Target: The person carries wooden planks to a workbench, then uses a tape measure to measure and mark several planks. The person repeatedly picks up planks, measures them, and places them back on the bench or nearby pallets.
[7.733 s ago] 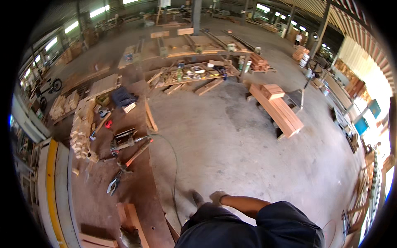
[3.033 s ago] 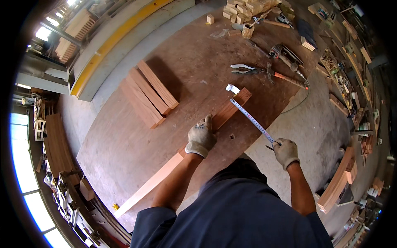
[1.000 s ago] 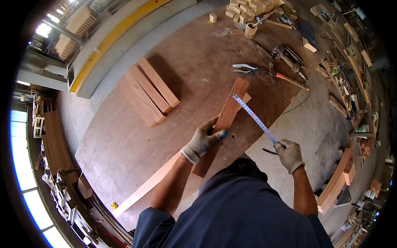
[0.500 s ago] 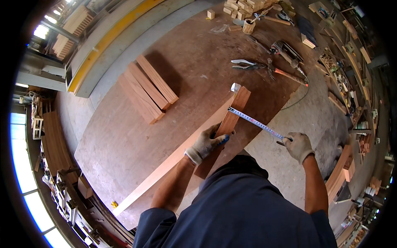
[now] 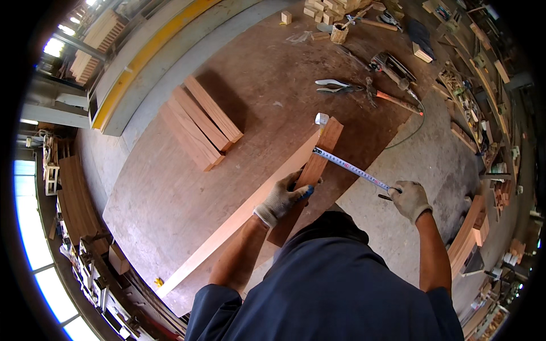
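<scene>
My left hand (image 5: 277, 200), in a pale work glove with blue on a fingertip, is closed round a short reddish wooden board (image 5: 329, 136) held on a slant. The board crosses a long, paler wooden strip (image 5: 227, 227). A measuring tape (image 5: 354, 170) is stretched from the board's left edge out to the right. Its other end goes into my gloved right hand (image 5: 410, 201), closed on it; the case is hidden there. From that hand sticks a thin dark pen-like thing (image 5: 385, 197). A small whitish object (image 5: 322, 119) sits at the strip's far end.
On the brown worktable (image 5: 170, 227) lie several wooden boards (image 5: 202, 122) at left. Farther off are pliers (image 5: 338, 86), an orange-handled hammer (image 5: 398, 102), a corded power tool (image 5: 392, 71), a pot (image 5: 339, 35) and wooden blocks (image 5: 330, 10). Timber (image 5: 469, 236) stands at right.
The whole view has shifted very slightly. Both hands, the board and the stretched tape keep their places.
</scene>
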A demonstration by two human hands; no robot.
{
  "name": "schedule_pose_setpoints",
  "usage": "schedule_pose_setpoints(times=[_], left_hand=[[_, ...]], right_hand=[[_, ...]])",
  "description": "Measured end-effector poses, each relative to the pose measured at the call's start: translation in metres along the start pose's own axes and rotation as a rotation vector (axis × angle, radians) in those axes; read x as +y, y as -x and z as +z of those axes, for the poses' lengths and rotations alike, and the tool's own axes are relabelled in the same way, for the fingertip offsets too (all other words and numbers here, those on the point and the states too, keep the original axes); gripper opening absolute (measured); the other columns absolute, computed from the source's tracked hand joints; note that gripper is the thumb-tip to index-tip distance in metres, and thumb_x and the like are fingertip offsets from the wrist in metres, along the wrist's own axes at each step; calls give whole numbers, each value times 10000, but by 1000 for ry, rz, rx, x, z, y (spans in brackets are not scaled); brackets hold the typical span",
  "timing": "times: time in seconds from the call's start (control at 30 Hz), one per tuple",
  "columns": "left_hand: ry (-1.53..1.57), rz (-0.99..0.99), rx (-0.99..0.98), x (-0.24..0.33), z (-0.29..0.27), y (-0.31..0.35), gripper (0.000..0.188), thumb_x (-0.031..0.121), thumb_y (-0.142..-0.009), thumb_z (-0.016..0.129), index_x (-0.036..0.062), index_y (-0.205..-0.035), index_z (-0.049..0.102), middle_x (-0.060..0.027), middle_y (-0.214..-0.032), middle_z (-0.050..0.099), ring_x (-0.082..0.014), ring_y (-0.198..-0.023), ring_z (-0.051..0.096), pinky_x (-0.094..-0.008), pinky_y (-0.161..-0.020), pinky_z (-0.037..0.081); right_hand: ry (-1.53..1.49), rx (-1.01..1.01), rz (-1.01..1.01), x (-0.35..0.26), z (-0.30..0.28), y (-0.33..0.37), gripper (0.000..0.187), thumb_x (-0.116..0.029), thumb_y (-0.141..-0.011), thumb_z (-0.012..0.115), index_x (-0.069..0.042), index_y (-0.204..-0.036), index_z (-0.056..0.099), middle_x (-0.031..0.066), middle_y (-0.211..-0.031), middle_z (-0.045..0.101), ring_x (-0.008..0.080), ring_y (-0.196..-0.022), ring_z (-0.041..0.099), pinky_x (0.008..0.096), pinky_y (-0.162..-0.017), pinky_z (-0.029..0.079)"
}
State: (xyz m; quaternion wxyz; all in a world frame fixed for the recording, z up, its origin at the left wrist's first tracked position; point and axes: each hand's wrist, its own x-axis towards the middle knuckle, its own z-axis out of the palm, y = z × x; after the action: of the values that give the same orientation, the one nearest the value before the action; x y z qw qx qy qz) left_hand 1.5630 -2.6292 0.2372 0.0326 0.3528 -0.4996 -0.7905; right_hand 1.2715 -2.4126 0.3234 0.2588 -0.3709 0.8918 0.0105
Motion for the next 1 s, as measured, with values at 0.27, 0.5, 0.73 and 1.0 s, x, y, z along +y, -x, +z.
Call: schedule_pose_setpoints(times=[0.27,0.5,0.73,1.0], left_hand=[[-11,-25,-6,9,3,2,722,394,-907,803,-19,-1441,547,-91,-1006,683,-158,-822,662,-294,-741,569],[-39,-44,27,7,2,1,729,358,-888,831,-26,-1438,548,-103,-1041,696,-151,-842,667,-298,-751,571],[-396,345,86,-10,-11,2,917,327,-713,965,-44,-1436,540,-148,-1136,709,-211,-1045,685,-332,-931,569],[-960,404,240,49,-45,-24,848,261,-667,903,-37,-1397,592,-199,-1176,721,-297,-1036,707,-382,-965,562]], right_hand=[[5,-49,42,-6,-6,2,295,-321,-955,648,-44,-961,747,194,-912,738,388,-879,704,480,-817,547],[-2,-44,13,1,-1,-1,292,-306,-955,648,-27,-965,736,215,-924,729,396,-879,698,477,-816,549],[-473,-7,46,32,29,3,213,-193,-946,675,9,-912,731,137,-746,695,217,-677,650,344,-674,529],[-832,-105,230,47,90,13,212,-135,-962,667,59,-915,739,79,-745,707,127,-662,635,301,-622,520]])
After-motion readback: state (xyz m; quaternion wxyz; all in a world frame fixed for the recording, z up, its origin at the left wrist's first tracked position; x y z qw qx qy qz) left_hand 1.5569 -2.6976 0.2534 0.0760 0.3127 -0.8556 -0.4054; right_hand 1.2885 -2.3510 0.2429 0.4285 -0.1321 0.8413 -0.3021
